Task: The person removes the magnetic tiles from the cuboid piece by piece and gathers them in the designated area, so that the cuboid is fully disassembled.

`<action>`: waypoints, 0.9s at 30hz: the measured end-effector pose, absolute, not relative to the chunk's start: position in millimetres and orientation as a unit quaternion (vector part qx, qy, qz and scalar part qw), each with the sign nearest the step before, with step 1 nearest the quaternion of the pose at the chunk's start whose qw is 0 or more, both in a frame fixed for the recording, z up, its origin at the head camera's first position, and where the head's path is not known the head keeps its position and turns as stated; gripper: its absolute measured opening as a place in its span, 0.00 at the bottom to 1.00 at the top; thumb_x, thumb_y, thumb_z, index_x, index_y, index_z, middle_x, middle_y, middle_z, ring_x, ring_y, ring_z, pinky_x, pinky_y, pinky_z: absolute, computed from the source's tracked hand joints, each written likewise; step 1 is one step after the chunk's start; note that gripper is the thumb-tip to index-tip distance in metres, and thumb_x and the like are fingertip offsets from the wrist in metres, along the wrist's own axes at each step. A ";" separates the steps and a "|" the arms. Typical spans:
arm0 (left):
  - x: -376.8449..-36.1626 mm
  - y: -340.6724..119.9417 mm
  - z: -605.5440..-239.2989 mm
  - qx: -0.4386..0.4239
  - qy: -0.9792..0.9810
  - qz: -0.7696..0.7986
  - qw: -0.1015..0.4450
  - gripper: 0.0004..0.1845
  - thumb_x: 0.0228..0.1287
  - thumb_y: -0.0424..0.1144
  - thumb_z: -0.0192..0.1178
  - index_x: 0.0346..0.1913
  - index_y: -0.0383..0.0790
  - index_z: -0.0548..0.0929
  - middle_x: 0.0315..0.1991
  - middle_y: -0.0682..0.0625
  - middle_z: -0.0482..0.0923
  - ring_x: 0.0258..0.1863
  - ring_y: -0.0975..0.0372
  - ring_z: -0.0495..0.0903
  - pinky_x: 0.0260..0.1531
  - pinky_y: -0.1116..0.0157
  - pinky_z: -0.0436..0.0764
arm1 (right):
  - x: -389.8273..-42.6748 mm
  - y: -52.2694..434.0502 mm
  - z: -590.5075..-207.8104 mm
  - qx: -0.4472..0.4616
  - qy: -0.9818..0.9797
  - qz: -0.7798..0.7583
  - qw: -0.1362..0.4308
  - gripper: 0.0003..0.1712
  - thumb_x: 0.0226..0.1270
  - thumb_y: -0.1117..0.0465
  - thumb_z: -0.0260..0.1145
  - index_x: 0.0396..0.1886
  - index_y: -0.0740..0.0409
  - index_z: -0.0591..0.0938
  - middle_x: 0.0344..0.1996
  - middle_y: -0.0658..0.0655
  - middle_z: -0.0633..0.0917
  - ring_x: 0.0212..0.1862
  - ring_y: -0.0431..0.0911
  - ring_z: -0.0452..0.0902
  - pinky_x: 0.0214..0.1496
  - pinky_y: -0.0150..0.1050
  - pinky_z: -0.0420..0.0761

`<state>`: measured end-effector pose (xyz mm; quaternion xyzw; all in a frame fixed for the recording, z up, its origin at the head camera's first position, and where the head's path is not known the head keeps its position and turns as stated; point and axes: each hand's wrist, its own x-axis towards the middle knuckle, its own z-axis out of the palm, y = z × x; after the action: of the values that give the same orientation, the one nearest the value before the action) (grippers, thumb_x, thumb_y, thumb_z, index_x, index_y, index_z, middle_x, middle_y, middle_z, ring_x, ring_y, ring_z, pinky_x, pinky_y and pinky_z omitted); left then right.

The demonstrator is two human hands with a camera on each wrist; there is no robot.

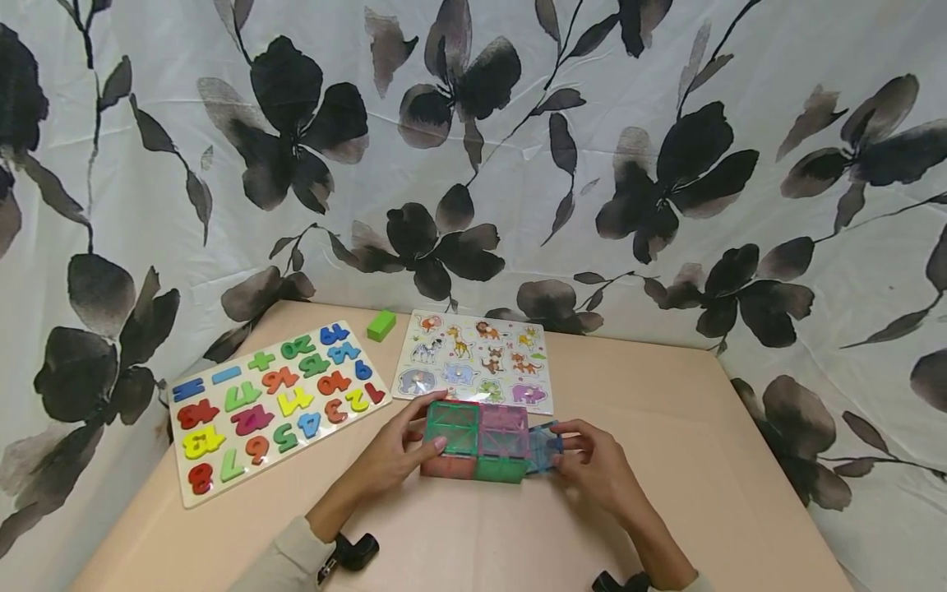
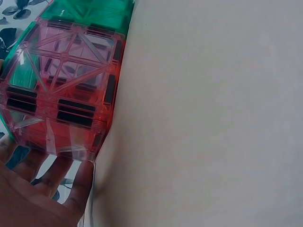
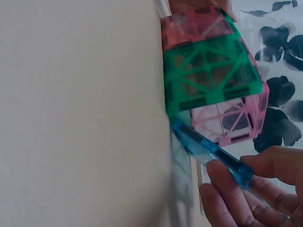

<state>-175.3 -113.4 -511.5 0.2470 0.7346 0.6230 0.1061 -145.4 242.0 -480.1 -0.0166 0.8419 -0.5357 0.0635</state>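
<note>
A box built of see-through magnetic tiles (image 1: 504, 432) sits on the table in front of me, with green and pink tiles on top and red and green ones along the near side. My left hand (image 1: 399, 448) holds its left end, thumb on the top and fingers behind and beside it. Between thumb and fingers, my right hand (image 1: 598, 462) pinches a blue magnetic tile (image 3: 210, 147) at the box's right end. In the right wrist view the blue tile stands slanted, its far edge right at the lower corner of the green side tile (image 3: 208, 71).
To the left lies a number puzzle board (image 1: 274, 395) with coloured pieces. Behind the box, an animal puzzle board (image 1: 473, 362) lies flat, with a green block (image 1: 381, 326) beside it. A floral cloth (image 1: 518, 181) hangs behind the peach table (image 1: 658, 395).
</note>
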 end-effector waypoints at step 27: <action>-172.1 -112.4 -516.4 0.231 0.741 0.623 0.097 0.37 0.80 0.41 0.61 0.84 0.48 0.58 0.72 0.37 0.72 0.64 0.43 0.82 0.55 0.65 0.85 | -233.8 308.2 -480.6 -0.019 0.791 -0.610 0.044 0.30 0.78 0.72 0.62 0.77 0.58 0.71 0.59 0.67 0.85 0.45 0.52 0.91 0.49 0.41 0.91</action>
<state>-172.1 -112.4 -516.4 0.2305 0.7408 0.6234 0.0974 -233.8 308.2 -480.6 -0.0187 0.7913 -0.6096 0.0439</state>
